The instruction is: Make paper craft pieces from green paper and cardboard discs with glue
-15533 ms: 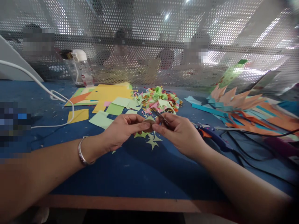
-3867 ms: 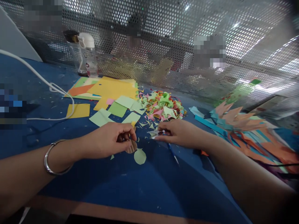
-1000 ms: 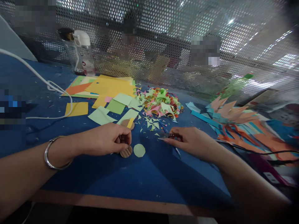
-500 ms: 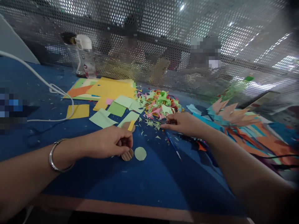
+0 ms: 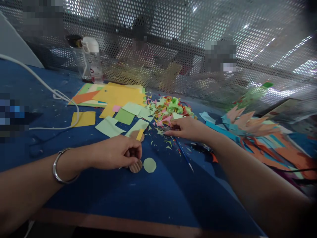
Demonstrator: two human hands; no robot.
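Observation:
My left hand (image 5: 121,152), with a silver bangle at the wrist, has its fingers curled and the thumb against the top edge of a brown corrugated cardboard disc (image 5: 136,166). Just right of that disc lies a pale green paper circle (image 5: 150,165). Behind the hand, a yellow paper strip (image 5: 140,134) rests across another brown disc (image 5: 135,135). My right hand (image 5: 184,129) is closed in a pinch at the near edge of a heap of coloured paper scraps (image 5: 170,107); what sits between its fingertips is too small to name. A blue thin-handled tool (image 5: 183,153) lies below it.
Yellow sheets (image 5: 123,94) and green paper pieces (image 5: 125,115) cover the back left of the blue table (image 5: 138,201). Two bottles (image 5: 95,66) stand by a perforated metal screen (image 5: 158,49). A white cable (image 5: 37,77) crosses the left. Orange and blue paper cutouts (image 5: 250,124) spread at right.
My right hand has shifted a little left, closer to the small green scraps. My left hand keeps its place at the cardboard disc. The whole view has moved slightly.

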